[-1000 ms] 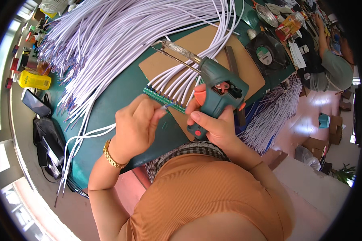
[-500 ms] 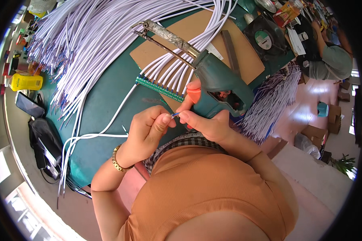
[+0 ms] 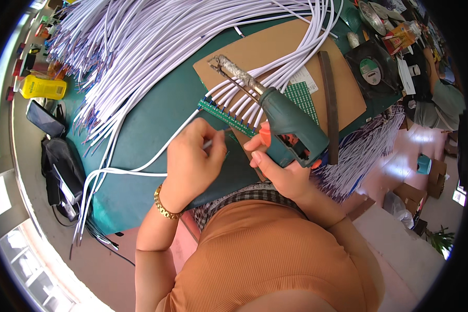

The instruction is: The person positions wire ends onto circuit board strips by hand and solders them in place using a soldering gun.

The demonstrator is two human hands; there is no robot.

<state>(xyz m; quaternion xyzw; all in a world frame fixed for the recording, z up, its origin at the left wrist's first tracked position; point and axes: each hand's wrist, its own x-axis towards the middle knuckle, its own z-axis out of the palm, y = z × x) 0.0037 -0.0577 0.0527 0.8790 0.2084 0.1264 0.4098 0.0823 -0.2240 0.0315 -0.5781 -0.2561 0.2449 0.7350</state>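
My left hand (image 3: 195,158) is closed around a white cable (image 3: 135,172), whose end shows between thumb and fingers. My right hand (image 3: 283,177) grips a green soldering gun (image 3: 299,122) with an orange trigger; its metal tip points up and left. Beyond my hands lies a narrow green circuit board strip (image 3: 226,118), with a row of white cables (image 3: 244,96) joined along it. The tip of the gun hovers over these cables. What the cable's bare end looks like is hidden by my fingers.
A brown cardboard sheet (image 3: 348,99) lies under the strip, with a dark metal bar (image 3: 328,104) and a green perforated board (image 3: 300,100). A large heap of white cables (image 3: 140,52) spreads at far left. A black fan (image 3: 372,73) stands right; another person's sleeve (image 3: 447,101) shows beyond.
My hands have moved apart; before, they met at a blue wire end. My left hand has turned, still with the cable. My right thumb has come back against the soldering gun.
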